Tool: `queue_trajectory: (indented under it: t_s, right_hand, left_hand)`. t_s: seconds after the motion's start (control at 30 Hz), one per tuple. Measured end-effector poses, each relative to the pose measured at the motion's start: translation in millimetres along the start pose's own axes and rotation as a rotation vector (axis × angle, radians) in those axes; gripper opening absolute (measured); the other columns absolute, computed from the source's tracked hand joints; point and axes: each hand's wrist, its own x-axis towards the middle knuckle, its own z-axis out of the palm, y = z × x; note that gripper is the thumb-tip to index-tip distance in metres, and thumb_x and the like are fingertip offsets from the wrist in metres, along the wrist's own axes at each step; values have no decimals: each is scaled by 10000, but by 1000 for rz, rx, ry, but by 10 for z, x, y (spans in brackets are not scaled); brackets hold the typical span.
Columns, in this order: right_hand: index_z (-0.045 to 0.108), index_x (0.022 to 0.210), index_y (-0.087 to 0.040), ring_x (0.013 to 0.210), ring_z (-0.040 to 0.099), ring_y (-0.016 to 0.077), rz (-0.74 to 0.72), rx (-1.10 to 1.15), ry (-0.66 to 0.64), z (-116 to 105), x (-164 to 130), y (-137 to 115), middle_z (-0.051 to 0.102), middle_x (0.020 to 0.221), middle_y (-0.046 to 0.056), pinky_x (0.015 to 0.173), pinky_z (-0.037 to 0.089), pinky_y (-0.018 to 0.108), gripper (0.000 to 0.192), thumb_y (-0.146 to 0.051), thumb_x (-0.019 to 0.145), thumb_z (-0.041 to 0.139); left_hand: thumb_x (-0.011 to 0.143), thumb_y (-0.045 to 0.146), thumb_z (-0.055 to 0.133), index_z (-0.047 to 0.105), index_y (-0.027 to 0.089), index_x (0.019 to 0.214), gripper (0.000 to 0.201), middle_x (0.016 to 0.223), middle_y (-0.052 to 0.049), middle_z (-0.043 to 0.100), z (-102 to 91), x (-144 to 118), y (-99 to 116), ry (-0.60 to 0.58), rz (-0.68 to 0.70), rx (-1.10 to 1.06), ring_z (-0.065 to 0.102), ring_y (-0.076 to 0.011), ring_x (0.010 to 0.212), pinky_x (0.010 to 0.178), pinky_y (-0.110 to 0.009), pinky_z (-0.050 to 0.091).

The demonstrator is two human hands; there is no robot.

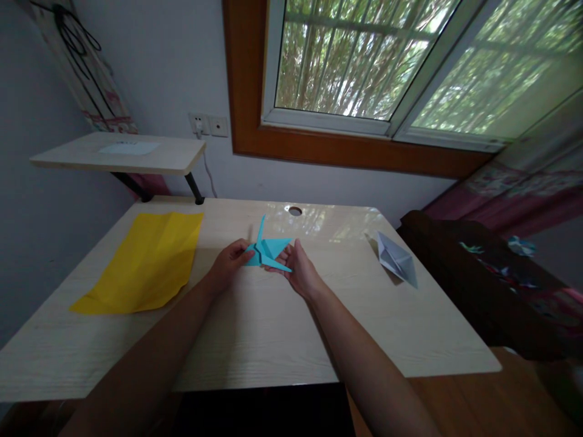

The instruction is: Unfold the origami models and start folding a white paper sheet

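Head view, L to R: yellow sheet (144, 260) lies flat on bench (255, 328), far left. Left hand (228, 264) w/ forearm stretched fwd, fingers pinched on blue paper crane (268, 250), held just above bench centre. Right hand (300, 270) cupped under crane's other side, thumb on top. Grey folded paper (397, 260) sits well apart, right.

At the centre of the frame a folded paper crane (266, 250) sits between the left hand (228, 265) and right hand (298, 271) above the table (255, 328), with a flat paper sheet (143, 261) lying at left, a folded paper piece (397, 259) at right, and a small shelf (118, 153) at upper left.
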Motion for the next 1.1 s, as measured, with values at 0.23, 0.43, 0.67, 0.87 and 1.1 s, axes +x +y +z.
queue_trajectory:
  t_s: [0.23, 0.43, 0.67, 0.87, 1.1]
  right_hand:
    - [623, 834, -227, 693, 609, 161, -122, -316, 37, -8, -15, 76, 634, 735, -12, 697, 488, 294, 424, -647, 817, 679]
    - [617, 717, -227, 553, 486, 133, -160, -425, 154, -18, -1, 83, 582, 597, -37, 551, 350, 270, 347, -539, 761, 763]
    - [627, 797, -238, 543, 481, 134, -248, -328, 317, -60, 31, -21, 551, 587, -54, 551, 369, 279, 311, -446, 683, 830]
    - [655, 962, -240, 725, 592, 175, -336, -358, 415, -78, 22, -52, 675, 820, -1, 681, 467, 311, 415, -378, 636, 870]
    - [598, 1168, -271, 856, 659, 178, -553, -466, 335, -13, -53, 34, 700, 921, 0, 845, 523, 348, 416, -313, 797, 781]
  left_hand:
    - [854, 512, 660, 582, 198, 718, 351, 1143, -78, 637, -7, 61, -74, 136, 69, 117, 585, -218, 1063, 946, -342, 464]
    - [876, 427, 648, 569, 199, 705, 295, 1277, -92, 635, -2, 58, -78, 115, 80, 119, 577, -243, 1194, 1066, -398, 411]
    - [861, 418, 666, 531, 192, 728, 295, 1322, -113, 651, 36, 31, -70, 115, -25, -36, 598, -258, 1199, 1022, -411, 445]
    - [854, 465, 648, 573, 197, 759, 294, 1267, -111, 671, 46, 56, -100, 164, -19, 87, 613, -252, 1150, 997, -405, 464]
    - [890, 401, 635, 609, 202, 735, 254, 1188, -95, 665, 3, 74, -146, 165, 176, 306, 608, -238, 1159, 1022, -399, 460]
